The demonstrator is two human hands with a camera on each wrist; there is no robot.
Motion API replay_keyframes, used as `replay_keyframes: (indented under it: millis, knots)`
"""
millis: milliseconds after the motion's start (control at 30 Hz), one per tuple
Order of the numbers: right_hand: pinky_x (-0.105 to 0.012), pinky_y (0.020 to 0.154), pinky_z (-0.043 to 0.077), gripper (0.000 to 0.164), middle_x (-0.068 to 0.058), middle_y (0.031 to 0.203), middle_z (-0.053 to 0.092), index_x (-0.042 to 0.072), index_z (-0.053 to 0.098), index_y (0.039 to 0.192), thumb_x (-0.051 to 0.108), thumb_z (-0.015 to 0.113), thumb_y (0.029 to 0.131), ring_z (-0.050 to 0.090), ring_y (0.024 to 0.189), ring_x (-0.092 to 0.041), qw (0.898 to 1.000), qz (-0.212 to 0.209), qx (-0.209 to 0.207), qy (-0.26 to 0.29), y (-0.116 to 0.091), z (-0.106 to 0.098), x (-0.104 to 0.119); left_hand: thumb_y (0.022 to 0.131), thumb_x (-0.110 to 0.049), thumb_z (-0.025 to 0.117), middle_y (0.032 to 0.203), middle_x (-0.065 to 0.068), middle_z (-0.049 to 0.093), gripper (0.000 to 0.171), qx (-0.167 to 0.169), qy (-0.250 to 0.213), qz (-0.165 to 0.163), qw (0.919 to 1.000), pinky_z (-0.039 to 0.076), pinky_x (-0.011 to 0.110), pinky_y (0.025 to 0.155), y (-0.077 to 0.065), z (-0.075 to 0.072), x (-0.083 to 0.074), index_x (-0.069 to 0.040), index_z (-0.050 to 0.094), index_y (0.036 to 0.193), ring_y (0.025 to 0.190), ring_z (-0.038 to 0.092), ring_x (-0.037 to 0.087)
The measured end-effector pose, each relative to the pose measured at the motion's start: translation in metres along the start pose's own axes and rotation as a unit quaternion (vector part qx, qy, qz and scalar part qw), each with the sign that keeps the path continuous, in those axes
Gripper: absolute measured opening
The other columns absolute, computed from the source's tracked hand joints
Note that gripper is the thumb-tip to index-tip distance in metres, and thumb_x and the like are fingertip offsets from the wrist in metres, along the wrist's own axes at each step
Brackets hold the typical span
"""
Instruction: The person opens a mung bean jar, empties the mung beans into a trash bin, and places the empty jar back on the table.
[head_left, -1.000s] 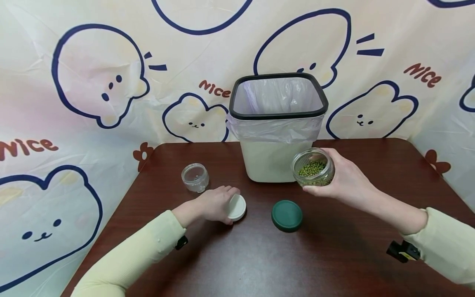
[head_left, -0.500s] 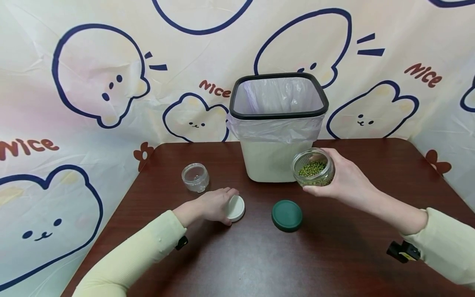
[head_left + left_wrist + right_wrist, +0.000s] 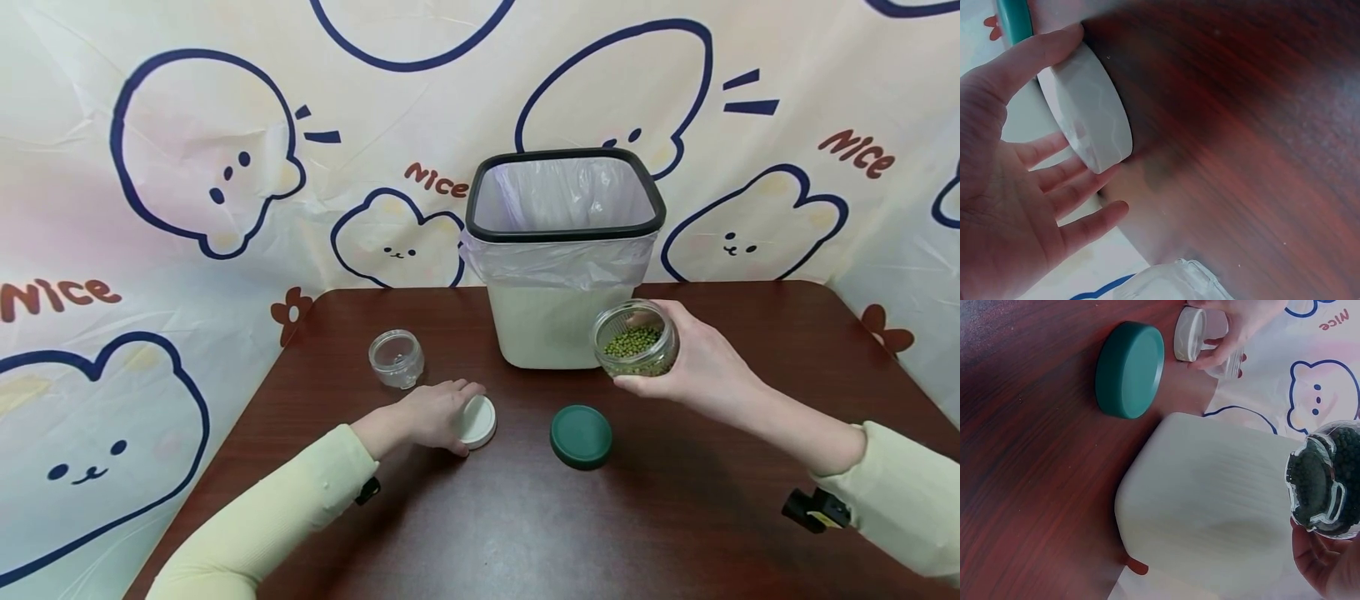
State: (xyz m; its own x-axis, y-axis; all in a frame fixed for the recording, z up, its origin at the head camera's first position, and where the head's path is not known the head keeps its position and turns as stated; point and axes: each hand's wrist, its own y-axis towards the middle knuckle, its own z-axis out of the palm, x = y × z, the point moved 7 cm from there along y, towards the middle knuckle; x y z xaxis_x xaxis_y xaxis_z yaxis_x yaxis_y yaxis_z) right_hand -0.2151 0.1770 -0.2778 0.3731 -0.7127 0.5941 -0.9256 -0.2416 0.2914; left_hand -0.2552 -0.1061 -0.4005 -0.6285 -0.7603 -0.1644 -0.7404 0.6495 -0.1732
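My left hand (image 3: 423,417) is spread round a white lid (image 3: 477,422) that lies on the dark wooden table. The left wrist view shows the thumb at one edge of this lid (image 3: 1088,112) and fingertips at the opposite edge. My right hand (image 3: 701,354) grips a clear jar (image 3: 660,364) from its right side, above the table and in front of the bin. The jar is tilted with its mouth towards me, and green beans (image 3: 632,341) lie inside. A green lid (image 3: 581,436) rests flat between the two hands.
A white bin (image 3: 558,325) with a black rim and a plastic liner stands at the back of the table. Behind my left hand is a second clear jar (image 3: 396,359), uncovered. A printed cloth (image 3: 247,308) hangs behind the table.
The white lid shifts very slightly left with my left hand about half a second ago, then stays put. My right hand and the jar of beans keep their place.
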Motion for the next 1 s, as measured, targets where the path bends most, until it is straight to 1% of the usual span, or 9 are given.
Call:
replay_keyframes:
  millis: [167, 300, 433, 533, 667, 800, 833, 900, 1000]
  knots:
    - [-0.048, 0.082, 0.045, 0.083, -0.012, 0.117, 0.058, 0.003, 0.042, 0.134, 0.036, 0.086, 0.071, 0.056, 0.103, -0.029, 1.0, 0.005, -0.003, -0.002, -0.001, -0.003, -0.001, 0.064, -0.036, 0.089, 0.114, 0.006, 0.057, 0.086, 0.011, 0.002, 0.008, 0.9999, 0.05, 0.039, 0.076, 0.0, 0.0, 0.002, -0.008, 0.047, 0.134, 0.104, 0.057, 0.022]
    - [-0.048, 0.082, 0.045, 0.083, -0.012, 0.118, 0.058, 0.003, 0.042, 0.134, 0.036, 0.086, 0.072, 0.055, 0.103, -0.029, 1.0, 0.006, -0.001, -0.001, 0.0, -0.005, -0.002, 0.064, -0.038, 0.089, 0.12, 0.006, 0.057, 0.089, 0.022, -0.004, 0.001, 0.9998, 0.049, 0.04, 0.078, 0.001, -0.005, 0.004, -0.011, 0.046, 0.137, 0.107, 0.055, 0.022]
    - [-0.048, 0.081, 0.045, 0.081, -0.012, 0.117, 0.059, 0.004, 0.044, 0.133, 0.035, 0.086, 0.072, 0.056, 0.103, -0.029, 1.0, 0.002, -0.009, -0.004, -0.001, -0.008, -0.002, 0.07, -0.039, 0.086, 0.129, 0.006, 0.054, 0.087, 0.027, -0.022, -0.006, 0.9994, 0.048, 0.04, 0.082, 0.001, -0.017, 0.004, -0.01, 0.044, 0.141, 0.113, 0.054, 0.021]
    - [-0.049, 0.081, 0.046, 0.081, -0.013, 0.116, 0.059, 0.004, 0.044, 0.133, 0.035, 0.086, 0.072, 0.056, 0.102, -0.03, 1.0, 0.002, -0.014, -0.007, -0.001, -0.011, -0.003, 0.076, -0.041, 0.081, 0.133, 0.008, 0.053, 0.081, 0.007, -0.029, -0.003, 0.9995, 0.049, 0.041, 0.084, 0.003, -0.031, 0.004, -0.01, 0.044, 0.141, 0.115, 0.054, 0.022]
    - [-0.051, 0.08, 0.046, 0.082, -0.016, 0.115, 0.058, 0.002, 0.042, 0.133, 0.035, 0.086, 0.072, 0.056, 0.101, -0.032, 1.0, 0.011, -0.018, -0.014, -0.001, -0.016, -0.005, 0.083, -0.045, 0.074, 0.132, 0.009, 0.054, 0.07, -0.057, -0.022, 0.01, 0.9981, 0.05, 0.041, 0.083, 0.003, -0.054, 0.004, -0.011, 0.048, 0.138, 0.113, 0.057, 0.022]
    - [-0.054, 0.08, 0.046, 0.085, -0.02, 0.116, 0.057, -0.002, 0.04, 0.134, 0.036, 0.085, 0.073, 0.055, 0.102, -0.036, 0.999, 0.018, -0.019, -0.02, -0.002, -0.02, -0.009, 0.085, -0.046, 0.071, 0.121, 0.002, 0.06, 0.055, -0.141, -0.025, 0.016, 0.9895, 0.051, 0.037, 0.083, 0.0, -0.078, 0.004, -0.014, 0.058, 0.127, 0.106, 0.059, 0.016]
    - [-0.055, 0.08, 0.046, 0.085, -0.021, 0.117, 0.056, -0.002, 0.039, 0.134, 0.036, 0.085, 0.074, 0.055, 0.102, -0.037, 0.999, 0.02, -0.018, -0.021, -0.002, -0.021, -0.011, 0.086, -0.045, 0.071, 0.116, 0.0, 0.061, 0.05, -0.167, -0.03, 0.02, 0.9853, 0.051, 0.036, 0.082, -0.002, -0.084, 0.004, -0.014, 0.06, 0.123, 0.103, 0.059, 0.015]
    - [-0.057, 0.081, 0.046, 0.087, -0.022, 0.118, 0.055, -0.003, 0.038, 0.135, 0.036, 0.085, 0.074, 0.054, 0.103, -0.038, 0.999, 0.023, -0.018, -0.022, -0.002, -0.022, -0.013, 0.086, -0.042, 0.072, 0.106, -0.002, 0.062, 0.04, -0.224, -0.04, 0.037, 0.9731, 0.051, 0.034, 0.079, -0.005, -0.096, 0.002, -0.014, 0.063, 0.113, 0.096, 0.059, 0.013]
    - [-0.057, 0.081, 0.046, 0.088, -0.023, 0.119, 0.055, -0.003, 0.037, 0.136, 0.037, 0.085, 0.074, 0.054, 0.103, -0.039, 0.999, 0.029, -0.02, -0.028, -0.001, -0.025, -0.016, 0.085, -0.034, 0.075, 0.094, -0.003, 0.062, 0.028, -0.314, -0.05, 0.081, 0.9447, 0.05, 0.031, 0.073, -0.013, -0.113, -0.003, -0.014, 0.065, 0.102, 0.087, 0.058, 0.013]
